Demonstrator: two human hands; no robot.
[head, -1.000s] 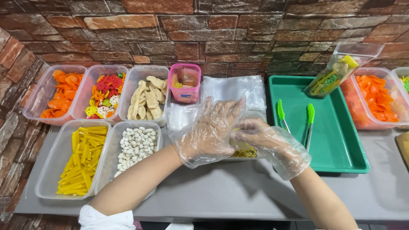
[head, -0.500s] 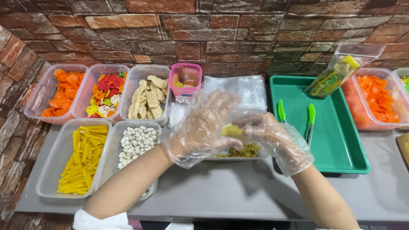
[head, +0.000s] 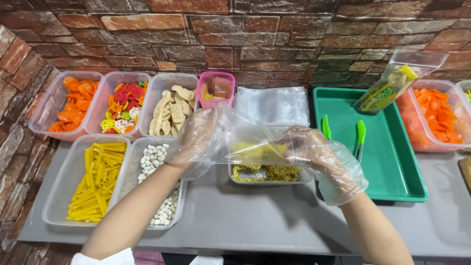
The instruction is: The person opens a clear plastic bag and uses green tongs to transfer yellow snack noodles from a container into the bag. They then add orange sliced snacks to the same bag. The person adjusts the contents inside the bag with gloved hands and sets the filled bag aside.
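A clear plastic bag holding a clump of yellow noodles is pinched at its left side by the gloved left hand and at its right side by the gloved right hand. It is held above the noodle tub at the middle of the worktop. Should either pinch slacken, noodles could probably spill past the tub. A green tray with tongs is set towards the right edge.
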